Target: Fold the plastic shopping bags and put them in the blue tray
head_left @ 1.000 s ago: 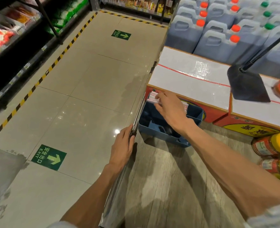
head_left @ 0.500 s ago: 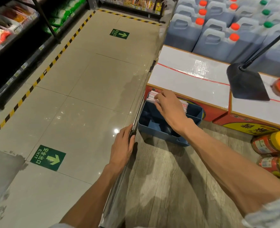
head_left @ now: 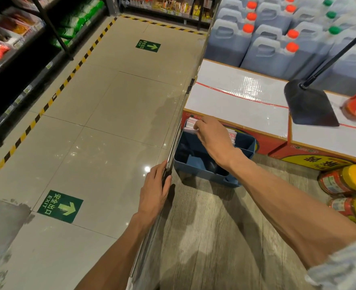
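Two hands in view: left hand (head_left: 155, 190) and right hand (head_left: 211, 136).
Left hand: lies along the metal edge (head_left: 174, 143) of the wooden counter (head_left: 214, 237), fingers curled loosely over that edge, thumb on the counter side; it holds no bag.
Right hand: reaches over the blue tray (head_left: 196, 167), fingers bent down onto the folded plastic bags (head_left: 190, 125); whether the fingertips pinch the bags or only press on them cannot be told.
Folded plastic bags: white with red print, stacked on edge in the far compartment of the tray, against its far wall.
Blue tray: stands on the counter at its left edge, just beside the metal edge, touching the red carton (head_left: 263, 144) behind it; inner dividers split it into compartments.
Near compartments: dark inside, contents unclear.
White box tops (head_left: 235, 99): behind the tray, sealed with clear tape.
Black stand base (head_left: 311, 107): rests on the box tops, pole rising to the right.
Jars with yellow lids (head_left: 349, 181): lying on the counter at the right.
Jugs (head_left: 256, 45): stacked behind the boxes, orange and green caps.
Floor (head_left: 110, 122): tiled, green exit arrows, striped tape.
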